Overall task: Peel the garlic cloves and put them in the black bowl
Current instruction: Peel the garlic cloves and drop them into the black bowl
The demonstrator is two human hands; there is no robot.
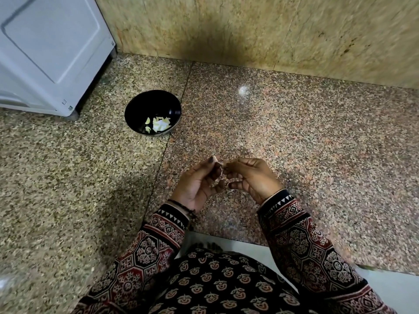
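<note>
Now the left hand [197, 184] and right hand [251, 177], fingers curled, pinch one pale garlic clove [218, 160]; the black bowl [147, 105] holds yellowish peeled cloves [158, 124].

Bearings taken from the left hand [197, 182] and right hand [251, 177], met mid-counter. Speckled brown granite counter [306, 137]: open slab from 12 through 4 o'clock, and from 7 to 9. Round black bowl [145, 105]: 10 o'clock, well apart, open granite between. White boxy appliance [49, 48]: 10 o'clock, beyond the bowl and near it. Beige stone wall [249, 30]: closes off 12 o'clock.
</note>
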